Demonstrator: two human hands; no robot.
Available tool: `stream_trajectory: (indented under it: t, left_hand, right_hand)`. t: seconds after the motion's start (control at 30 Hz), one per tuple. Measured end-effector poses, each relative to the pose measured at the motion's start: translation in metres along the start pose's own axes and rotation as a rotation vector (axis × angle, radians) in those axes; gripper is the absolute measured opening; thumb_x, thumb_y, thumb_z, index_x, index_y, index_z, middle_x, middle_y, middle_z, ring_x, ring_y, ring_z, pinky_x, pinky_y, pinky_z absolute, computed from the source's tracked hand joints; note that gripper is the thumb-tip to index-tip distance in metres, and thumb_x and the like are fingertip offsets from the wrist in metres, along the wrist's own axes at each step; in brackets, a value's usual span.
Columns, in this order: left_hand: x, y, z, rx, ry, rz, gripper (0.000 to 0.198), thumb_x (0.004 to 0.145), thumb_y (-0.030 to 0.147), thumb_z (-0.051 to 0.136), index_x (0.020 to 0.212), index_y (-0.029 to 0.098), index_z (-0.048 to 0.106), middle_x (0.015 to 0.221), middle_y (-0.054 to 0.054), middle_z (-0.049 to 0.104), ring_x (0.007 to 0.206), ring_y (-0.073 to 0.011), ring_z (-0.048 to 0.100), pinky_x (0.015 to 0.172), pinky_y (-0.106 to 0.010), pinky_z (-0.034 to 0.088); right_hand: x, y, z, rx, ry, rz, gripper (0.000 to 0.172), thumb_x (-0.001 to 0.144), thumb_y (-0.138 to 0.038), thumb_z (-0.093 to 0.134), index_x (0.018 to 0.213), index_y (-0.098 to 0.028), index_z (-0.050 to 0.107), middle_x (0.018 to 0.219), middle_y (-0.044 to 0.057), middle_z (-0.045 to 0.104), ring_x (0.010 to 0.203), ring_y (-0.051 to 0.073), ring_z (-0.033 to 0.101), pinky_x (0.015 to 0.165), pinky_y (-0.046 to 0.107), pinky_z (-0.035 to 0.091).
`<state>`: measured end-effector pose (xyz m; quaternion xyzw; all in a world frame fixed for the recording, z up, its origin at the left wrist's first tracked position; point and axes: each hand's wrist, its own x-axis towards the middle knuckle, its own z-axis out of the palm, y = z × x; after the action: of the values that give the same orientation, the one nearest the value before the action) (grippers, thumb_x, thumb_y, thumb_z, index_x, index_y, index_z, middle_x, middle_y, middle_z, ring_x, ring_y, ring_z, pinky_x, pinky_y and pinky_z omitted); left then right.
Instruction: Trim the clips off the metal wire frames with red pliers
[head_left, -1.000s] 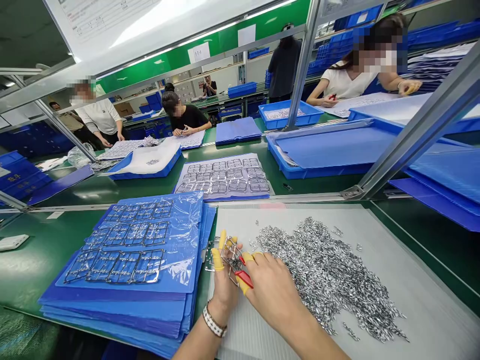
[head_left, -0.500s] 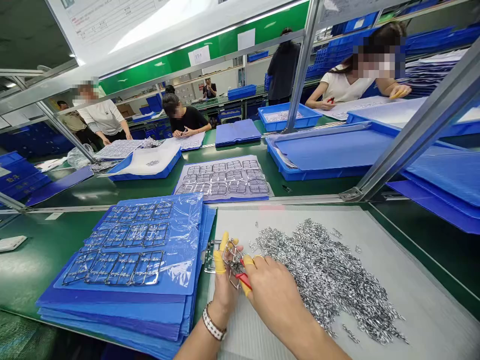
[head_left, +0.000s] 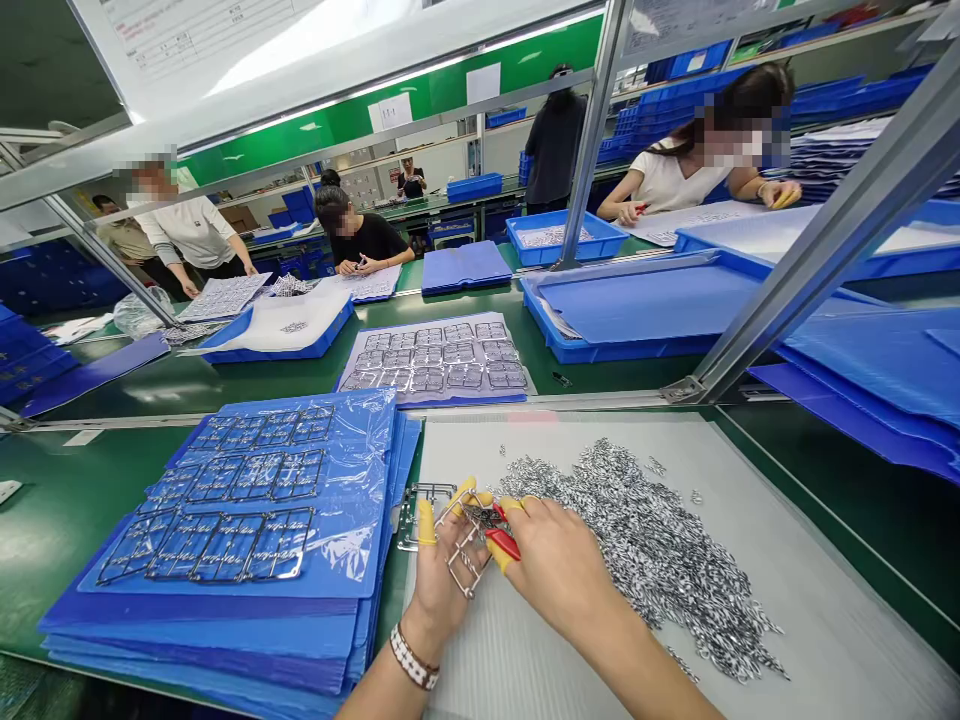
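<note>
The metal frame (head_left: 468, 562) is now turned lower across your left hand (head_left: 439, 580), whose fingers grip it. Your right hand (head_left: 559, 555) stays closed around red-handled pliers (head_left: 502, 543), which seem to reach its upper part.

Silvery, square-cornered wire frame (head_left: 468, 565) appeared polished metal; red plier handles (head_left: 504, 544), smooth plastic; small silvery heaped pieces (head_left: 660, 540), shiny metal; clear, wrinkled film (head_left: 349, 545) looked glossy.
</note>
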<state>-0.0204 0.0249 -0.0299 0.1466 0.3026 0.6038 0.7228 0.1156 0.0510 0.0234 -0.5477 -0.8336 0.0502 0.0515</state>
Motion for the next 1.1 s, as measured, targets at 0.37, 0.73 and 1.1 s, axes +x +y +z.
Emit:
stream_trajectory:
  t: [0.37,0.73,1.1]
  left_hand:
    - [0.003,-0.006,-0.008,0.143,0.027,0.08,0.062,0.086,0.063,0.038,0.129,0.022,0.057,0.127,-0.01,0.06,0.122,-0.0267,0.05,0.097,-0.036,0.042]
    - [0.002,0.004,-0.002,0.026,0.051,-0.001,0.061,0.085,0.062,0.044,0.124,0.018,0.059,0.123,-0.013,0.061,0.106,-0.0268,0.059,0.084,-0.037,0.048]
    - [0.003,0.007,0.0,-0.013,0.086,0.005,0.062,0.084,0.063,0.045,0.123,0.017,0.059,0.13,-0.015,0.056,0.106,-0.0277,0.06,0.074,-0.033,0.05]
  right_hand:
    - [0.003,0.003,0.001,0.016,-0.068,-0.009,0.018,0.084,-0.027,0.052,0.094,-0.019,0.065,0.091,0.009,0.067,0.087,0.023,0.062,0.072,0.032,0.04]
    - [-0.011,0.01,0.002,0.018,-0.046,0.022,0.021,0.083,-0.026,0.051,0.097,-0.02,0.065,0.093,0.009,0.067,0.09,0.026,0.061,0.076,0.035,0.041]
    - [-0.016,0.006,0.016,0.026,-0.086,0.029,0.022,0.083,-0.028,0.05,0.096,-0.017,0.065,0.095,0.011,0.066,0.092,0.027,0.057,0.077,0.038,0.037]
